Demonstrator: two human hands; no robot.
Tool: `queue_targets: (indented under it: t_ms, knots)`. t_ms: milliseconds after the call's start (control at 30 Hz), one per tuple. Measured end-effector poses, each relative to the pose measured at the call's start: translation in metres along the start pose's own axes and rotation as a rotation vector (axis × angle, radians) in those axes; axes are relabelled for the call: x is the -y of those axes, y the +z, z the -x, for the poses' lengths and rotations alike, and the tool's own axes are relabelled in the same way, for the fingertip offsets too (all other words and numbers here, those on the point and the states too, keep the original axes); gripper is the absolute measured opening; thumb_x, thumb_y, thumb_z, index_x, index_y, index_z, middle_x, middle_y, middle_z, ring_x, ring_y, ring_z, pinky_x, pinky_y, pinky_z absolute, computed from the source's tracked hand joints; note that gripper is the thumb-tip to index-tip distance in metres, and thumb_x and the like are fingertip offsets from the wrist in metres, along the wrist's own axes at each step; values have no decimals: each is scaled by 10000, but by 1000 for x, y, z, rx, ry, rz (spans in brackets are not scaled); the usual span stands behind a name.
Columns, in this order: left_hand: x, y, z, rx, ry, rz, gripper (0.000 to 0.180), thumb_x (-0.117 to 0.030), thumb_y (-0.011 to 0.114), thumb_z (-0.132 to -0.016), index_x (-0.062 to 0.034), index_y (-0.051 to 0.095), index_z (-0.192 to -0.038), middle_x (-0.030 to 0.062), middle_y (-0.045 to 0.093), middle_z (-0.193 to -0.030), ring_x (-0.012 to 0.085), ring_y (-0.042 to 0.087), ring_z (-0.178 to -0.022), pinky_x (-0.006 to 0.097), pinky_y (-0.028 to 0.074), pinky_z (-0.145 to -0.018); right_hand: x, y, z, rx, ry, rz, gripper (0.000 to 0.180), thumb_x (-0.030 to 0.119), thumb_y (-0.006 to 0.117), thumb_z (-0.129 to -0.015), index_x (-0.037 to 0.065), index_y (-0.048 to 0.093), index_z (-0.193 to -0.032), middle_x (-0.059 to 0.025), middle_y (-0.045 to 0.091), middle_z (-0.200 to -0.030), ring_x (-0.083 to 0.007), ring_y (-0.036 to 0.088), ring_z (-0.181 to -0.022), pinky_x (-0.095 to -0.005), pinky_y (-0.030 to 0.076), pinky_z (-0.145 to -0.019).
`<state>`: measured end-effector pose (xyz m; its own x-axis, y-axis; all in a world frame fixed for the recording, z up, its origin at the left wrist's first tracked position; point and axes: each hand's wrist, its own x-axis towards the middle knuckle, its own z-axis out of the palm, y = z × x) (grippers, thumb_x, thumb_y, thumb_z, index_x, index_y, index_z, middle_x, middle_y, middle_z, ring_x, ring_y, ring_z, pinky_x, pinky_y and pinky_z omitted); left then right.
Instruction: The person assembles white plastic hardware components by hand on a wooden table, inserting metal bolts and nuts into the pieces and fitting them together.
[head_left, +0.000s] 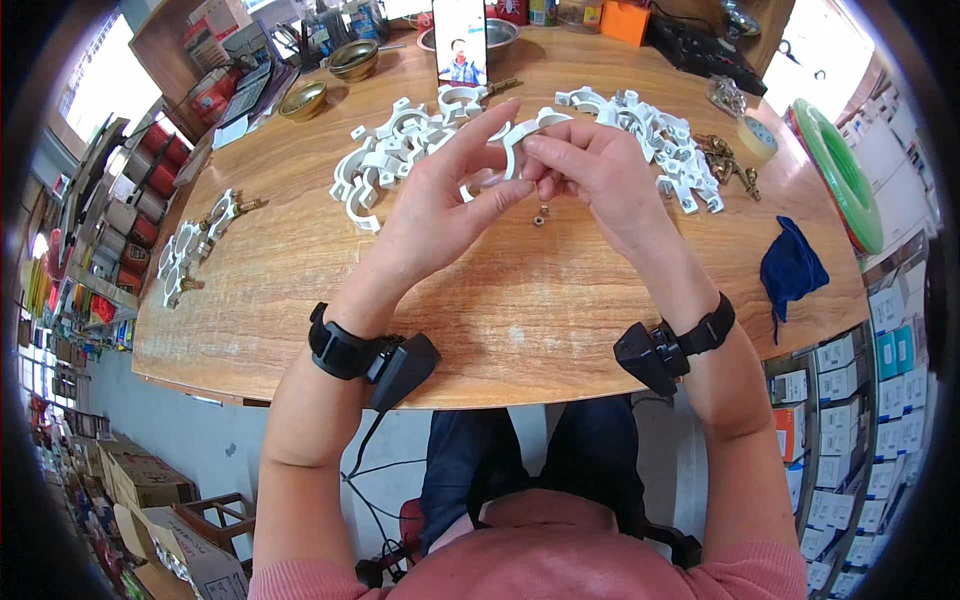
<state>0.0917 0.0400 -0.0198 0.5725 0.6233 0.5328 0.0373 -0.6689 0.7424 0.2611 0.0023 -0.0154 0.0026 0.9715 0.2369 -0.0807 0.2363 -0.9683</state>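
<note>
Head view shows your left hand [450, 185] and right hand [590, 165] raised together above the table [300, 270], both closed on one white pipe clamp [525, 130]. Your right grip pinches it by one end; your left fingertips [497, 112] press its other side. The clamp's arch curves upward, its long axis running roughly left to right. A small nut [539, 219] lies on the table just below your hands. Loose white clamps sit in a pile [400, 150] behind your left hand, and another pile [665, 145] lies right. Two brass bowls [303, 100] stand far left; what they hold cannot be told.
</note>
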Motion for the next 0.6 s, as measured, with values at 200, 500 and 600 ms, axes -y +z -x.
queue_targets:
  t_ms: [200,500,600]
  knots:
    - [-2,0,1,34,-129,95,532,-124,616,-791,-87,388,-1270,60,604,-812,104,566,-746,254,463,-689,0,6,3,-107,-123,164,205,178,631,-768,-25,600,-775,-57,605,-656,-77,554,-571,-193,441,-502]
    - [-12,3,2,31,-234,277,483,-116,593,-809,-77,411,-1254,20,587,-757,37,502,-605,175,411,-491,2,6,4,-175,-219,304,180,111,638,-749,-43,591,-829,-59,608,-687,-79,558,-603,-201,453,-548]
    - [-10,5,1,-8,-238,281,486,-115,591,-809,-66,406,-1256,18,584,-759,25,479,-566,162,374,-431,1,7,4,-163,-268,236,168,118,616,-767,-36,596,-832,-62,608,-694,-78,561,-637,-202,445,-562]
